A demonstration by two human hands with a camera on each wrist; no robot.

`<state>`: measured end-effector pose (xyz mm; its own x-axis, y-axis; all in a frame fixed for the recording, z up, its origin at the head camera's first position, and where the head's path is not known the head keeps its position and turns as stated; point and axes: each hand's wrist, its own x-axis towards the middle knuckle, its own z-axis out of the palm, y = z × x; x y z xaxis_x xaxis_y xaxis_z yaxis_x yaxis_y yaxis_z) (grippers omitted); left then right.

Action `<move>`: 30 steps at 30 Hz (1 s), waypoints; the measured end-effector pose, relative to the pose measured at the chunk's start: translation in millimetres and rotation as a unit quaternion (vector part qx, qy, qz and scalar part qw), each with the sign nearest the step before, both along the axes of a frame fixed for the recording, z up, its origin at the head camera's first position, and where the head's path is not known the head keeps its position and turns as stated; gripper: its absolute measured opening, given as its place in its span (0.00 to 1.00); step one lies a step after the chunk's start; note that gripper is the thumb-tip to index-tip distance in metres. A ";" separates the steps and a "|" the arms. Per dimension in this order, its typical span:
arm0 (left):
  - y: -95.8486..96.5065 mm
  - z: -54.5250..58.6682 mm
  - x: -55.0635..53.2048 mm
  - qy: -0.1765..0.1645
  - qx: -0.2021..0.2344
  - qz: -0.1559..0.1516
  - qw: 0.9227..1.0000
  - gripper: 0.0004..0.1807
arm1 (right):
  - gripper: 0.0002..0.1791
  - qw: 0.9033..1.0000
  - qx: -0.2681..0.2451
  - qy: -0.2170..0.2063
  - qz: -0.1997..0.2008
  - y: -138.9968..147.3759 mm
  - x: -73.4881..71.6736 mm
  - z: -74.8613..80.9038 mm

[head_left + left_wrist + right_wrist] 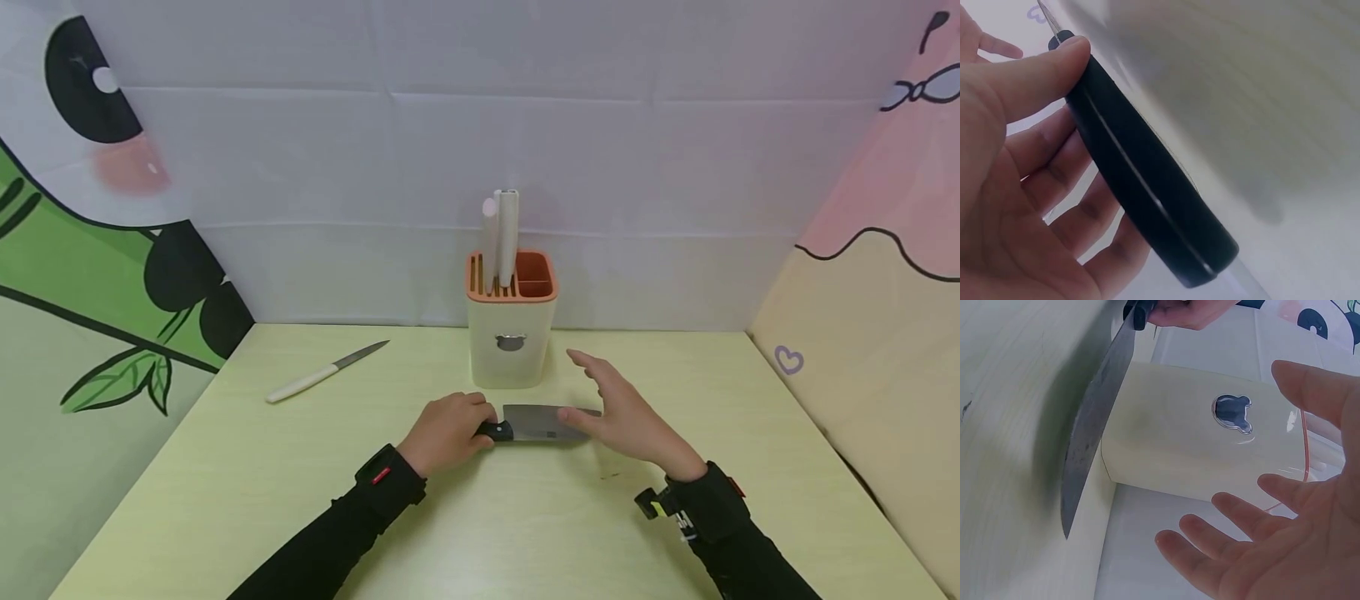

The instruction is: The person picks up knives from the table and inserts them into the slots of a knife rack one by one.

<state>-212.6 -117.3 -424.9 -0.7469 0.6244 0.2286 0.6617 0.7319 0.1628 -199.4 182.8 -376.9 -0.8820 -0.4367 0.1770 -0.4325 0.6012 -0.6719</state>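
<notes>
Currently gripping the cleaver point(536, 423) by its black handle point(1141, 169), between thumb and curled fingers of the left hand point(448, 429), likely to avoid the edge. Holding the right hand point(618, 417) wide, with nothing in it, near the blade point(1091, 431), presumably for safe clearance. Hard to judge any gap between blade and bench point(510, 533). Beyond the fingers, see the knife block point(506, 358); well left of them, a white-handled knife point(322, 375).

Pale yellow table point(510, 533); creased, cartoon-printed backdrop point(315, 175) behind.

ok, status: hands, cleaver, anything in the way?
Left hand grips cleaver by handle. Right hand near blade, holding nothing. Small knife lies left, clear of both hands.
</notes>
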 end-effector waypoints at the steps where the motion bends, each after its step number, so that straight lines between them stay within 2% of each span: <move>1: 1.1 0.0 0.3 0.001 0.000 -0.001 1.000 0.12 | 0.49 1.000 -0.001 -0.003 -0.001 0.0 -0.1 0.1; 15: 8.3 -1.4 2.0 -0.005 -0.013 -0.002 1.000 0.12 | 0.49 1.000 -0.005 -0.007 -0.005 -0.1 0.5 0.6; 30: 7.7 -3.8 3.8 -0.020 -0.002 0.003 1.000 0.12 | 0.49 1.000 -0.008 -0.003 0.000 -0.7 1.2 0.4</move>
